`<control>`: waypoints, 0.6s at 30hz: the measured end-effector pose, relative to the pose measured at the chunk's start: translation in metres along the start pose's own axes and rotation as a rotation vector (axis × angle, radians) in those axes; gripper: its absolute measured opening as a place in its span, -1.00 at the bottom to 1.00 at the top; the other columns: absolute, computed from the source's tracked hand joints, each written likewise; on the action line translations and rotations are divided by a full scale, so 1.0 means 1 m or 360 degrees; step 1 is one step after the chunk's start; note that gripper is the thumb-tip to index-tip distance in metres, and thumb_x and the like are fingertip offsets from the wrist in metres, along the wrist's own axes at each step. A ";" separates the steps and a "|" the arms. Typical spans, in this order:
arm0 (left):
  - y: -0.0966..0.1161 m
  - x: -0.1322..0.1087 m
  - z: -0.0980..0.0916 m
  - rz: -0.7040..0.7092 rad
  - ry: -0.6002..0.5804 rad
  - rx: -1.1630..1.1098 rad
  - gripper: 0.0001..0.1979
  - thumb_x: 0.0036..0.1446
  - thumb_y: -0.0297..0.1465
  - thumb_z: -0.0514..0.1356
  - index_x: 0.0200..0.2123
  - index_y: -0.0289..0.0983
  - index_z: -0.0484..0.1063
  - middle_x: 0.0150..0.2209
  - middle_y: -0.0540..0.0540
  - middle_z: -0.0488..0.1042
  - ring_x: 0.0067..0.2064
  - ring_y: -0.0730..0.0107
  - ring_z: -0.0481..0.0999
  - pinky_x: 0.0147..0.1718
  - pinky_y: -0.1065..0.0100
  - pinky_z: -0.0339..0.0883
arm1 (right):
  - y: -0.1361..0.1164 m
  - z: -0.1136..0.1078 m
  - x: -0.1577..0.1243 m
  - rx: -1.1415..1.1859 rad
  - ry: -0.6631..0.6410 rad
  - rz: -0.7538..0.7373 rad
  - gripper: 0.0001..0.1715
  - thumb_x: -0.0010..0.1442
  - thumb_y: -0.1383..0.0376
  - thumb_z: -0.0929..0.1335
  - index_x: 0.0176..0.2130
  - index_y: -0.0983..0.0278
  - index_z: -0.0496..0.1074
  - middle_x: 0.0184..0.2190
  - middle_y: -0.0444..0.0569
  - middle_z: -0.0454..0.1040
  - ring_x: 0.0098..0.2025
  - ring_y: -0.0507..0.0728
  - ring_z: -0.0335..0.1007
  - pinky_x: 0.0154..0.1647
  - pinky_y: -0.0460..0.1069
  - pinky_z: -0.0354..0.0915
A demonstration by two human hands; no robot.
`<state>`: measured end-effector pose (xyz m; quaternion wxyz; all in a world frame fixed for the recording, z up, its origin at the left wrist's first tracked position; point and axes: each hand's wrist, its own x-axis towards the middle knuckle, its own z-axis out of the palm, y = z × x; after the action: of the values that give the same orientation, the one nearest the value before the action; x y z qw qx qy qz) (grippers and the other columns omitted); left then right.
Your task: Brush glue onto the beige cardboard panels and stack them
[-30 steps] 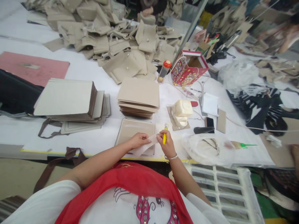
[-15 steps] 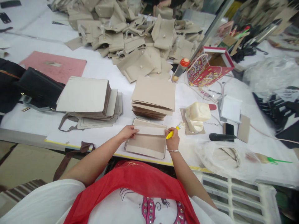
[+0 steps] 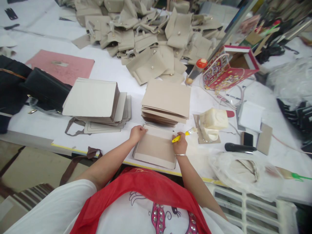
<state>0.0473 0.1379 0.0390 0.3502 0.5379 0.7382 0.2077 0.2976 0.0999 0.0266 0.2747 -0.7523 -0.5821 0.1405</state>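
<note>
My left hand (image 3: 137, 134) rests on the top edge of a beige rectangular panel (image 3: 154, 148) lying flat on the table, its fingers on a pale band across the panel's upper part. My right hand (image 3: 179, 144) sits at the panel's right edge. It grips a yellow-handled tool (image 3: 176, 139), whose tip points up and right, away from the panel. Just beyond the panel stands a stack of beige panels (image 3: 165, 102), and a taller stack (image 3: 90, 99) lies to its left. A cream lump on a card (image 3: 213, 119) lies right of my right hand.
A heap of beige flap pieces (image 3: 146, 40) fills the table's back. A pink board (image 3: 59, 61) and black bag (image 3: 46, 87) lie left; a red patterned box (image 3: 227, 68), orange-capped bottle (image 3: 197, 69) and plastic bag (image 3: 243, 172) lie right. A white grid crate (image 3: 243, 208) stands below the table edge.
The pale strip held up between my hands a second ago now lies flat on the panel. My left hand has moved to the panel's top edge, and the view has shifted.
</note>
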 end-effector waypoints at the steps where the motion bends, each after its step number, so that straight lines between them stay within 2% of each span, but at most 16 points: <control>1: -0.001 0.001 0.001 -0.0021 -0.0006 -0.0002 -0.74 -0.12 -0.19 0.20 -0.63 -0.27 0.37 -0.61 0.01 0.38 -0.52 0.44 0.33 -0.51 0.43 0.11 | 0.000 0.000 0.000 -0.0010 -0.0005 -0.0004 -0.64 0.09 0.13 0.23 -0.13 0.26 0.23 -0.38 -0.05 0.43 -0.41 0.10 0.35 -0.39 -0.05 0.21; 11: -0.004 0.005 0.005 -0.0089 -0.0077 -0.0094 -0.70 -0.16 -0.15 0.20 -0.64 -0.27 0.36 -0.63 0.03 0.35 -0.54 0.47 0.30 -0.52 0.44 0.10 | 0.000 -0.002 0.001 -0.0032 -0.0047 -0.0052 -0.63 0.11 0.16 0.21 -0.11 0.29 0.25 -0.37 -0.02 0.42 -0.40 0.09 0.32 -0.36 -0.04 0.22; 18: 0.000 0.002 0.005 -0.0043 -0.0056 0.0033 -0.70 -0.12 -0.14 0.18 -0.63 -0.26 0.35 -0.60 0.00 0.39 -0.50 0.42 0.34 -0.50 0.43 0.10 | 0.000 0.002 0.001 -0.0090 -0.0053 -0.0101 -0.63 0.13 0.19 0.19 -0.10 0.32 0.26 -0.36 0.01 0.40 -0.36 0.11 0.30 -0.33 -0.03 0.21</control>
<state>0.0504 0.1398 0.0347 0.3604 0.5350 0.7412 0.1857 0.2966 0.1013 0.0246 0.2479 -0.7385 -0.6138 0.1277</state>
